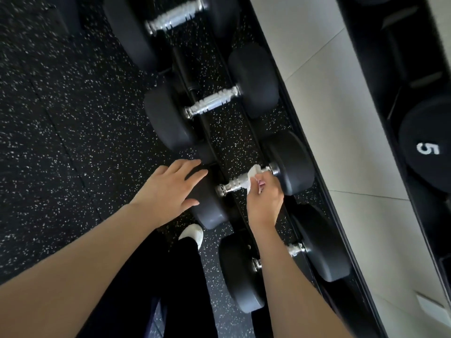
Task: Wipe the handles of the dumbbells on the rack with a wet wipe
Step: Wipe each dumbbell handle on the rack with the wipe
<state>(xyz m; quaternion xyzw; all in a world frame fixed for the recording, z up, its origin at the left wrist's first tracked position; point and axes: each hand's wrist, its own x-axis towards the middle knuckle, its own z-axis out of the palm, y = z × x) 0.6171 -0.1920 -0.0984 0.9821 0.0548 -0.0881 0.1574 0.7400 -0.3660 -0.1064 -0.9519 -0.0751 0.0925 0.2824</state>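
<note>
From the head camera, you look down on a row of black rubber-headed dumbbells with ridged chrome handles lying across the black metal rack (324, 191); your right hand (264, 201) is closed around a crumpled white wet wipe (253, 173), pressing it against the shiny chrome handle (235, 183) of the third dumbbell from the top (291, 162), near its far head; your left hand (170, 189) lies flat with fingers spread on that same dumbbell's near black head (207, 206), holding nothing; two more dumbbells sit above, their handles bare, and another lies below, partly hidden by your right forearm; a white shoe (192, 234) stands on the speckled black rubber floor (61, 118); a black weight plate marked 5 (425, 145) sits at the right.
</note>
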